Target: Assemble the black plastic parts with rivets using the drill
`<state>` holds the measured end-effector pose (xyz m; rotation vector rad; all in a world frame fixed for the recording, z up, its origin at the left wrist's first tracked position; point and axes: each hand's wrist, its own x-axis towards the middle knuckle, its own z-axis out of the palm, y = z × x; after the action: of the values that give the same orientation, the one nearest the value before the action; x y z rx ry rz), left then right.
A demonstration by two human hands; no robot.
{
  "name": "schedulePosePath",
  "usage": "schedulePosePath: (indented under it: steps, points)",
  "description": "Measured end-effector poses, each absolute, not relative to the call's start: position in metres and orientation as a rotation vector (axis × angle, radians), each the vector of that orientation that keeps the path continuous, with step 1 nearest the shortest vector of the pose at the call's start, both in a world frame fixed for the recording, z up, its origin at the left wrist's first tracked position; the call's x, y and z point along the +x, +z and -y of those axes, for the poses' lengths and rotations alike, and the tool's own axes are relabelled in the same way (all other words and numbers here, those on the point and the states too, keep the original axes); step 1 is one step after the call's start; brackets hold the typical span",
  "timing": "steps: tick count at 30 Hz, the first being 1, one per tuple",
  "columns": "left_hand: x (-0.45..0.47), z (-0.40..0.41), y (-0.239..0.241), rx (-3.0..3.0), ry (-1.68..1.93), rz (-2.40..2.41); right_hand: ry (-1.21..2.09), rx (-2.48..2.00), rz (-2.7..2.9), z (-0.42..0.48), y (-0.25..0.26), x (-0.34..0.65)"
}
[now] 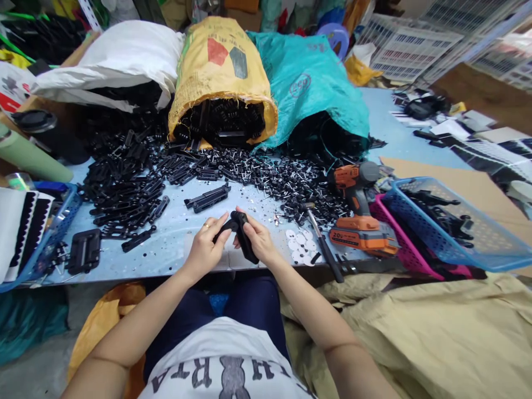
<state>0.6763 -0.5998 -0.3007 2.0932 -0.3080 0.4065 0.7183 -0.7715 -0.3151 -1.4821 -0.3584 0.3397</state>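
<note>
Over the near edge of the table, my right hand [258, 239] grips a black plastic bar-shaped part [248, 249], held at a slant. Closed beside it, my left hand [208, 244] pinches a smaller curved black piece [226, 228] that meets the bar near its upper end. Whether the two pieces are joined, I cannot tell. Just beyond my hands lies a pair of long black plastic parts [208, 198]. Loose black arms [124, 205] are heaped to the left, and a pile of screws and small black pieces [286, 177] spreads behind and to the right.
A white sack [128, 50], a yellow sack [224, 61] and a teal sack [307, 72] line the back, spilling black parts. At right are an orange cordless drill [357, 216], a hammer [324, 244] and a blue basket [457, 221]. A black bracket [84, 250] lies front left.
</note>
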Motion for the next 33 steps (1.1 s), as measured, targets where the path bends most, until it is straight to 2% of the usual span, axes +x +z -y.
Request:
schedulePosePath:
  steps: [3,7,16,33]
  points:
    - [0.674,0.605,-0.303,2.147,0.392,0.314,0.247,-1.653,0.578,0.776,-0.308,0.722]
    - [0.670,0.608,-0.302,2.185,0.488,0.320,-0.040,-1.914,0.880,0.783,-0.301,0.727]
    - [0.671,0.645,-0.305,1.886,0.877,0.107,-0.280,-1.877,0.732,0.758,-0.299,0.706]
    - [0.701,0.603,-0.292,1.929,0.629,0.570,-0.507,-1.874,0.553,0.741,-0.323,0.693]
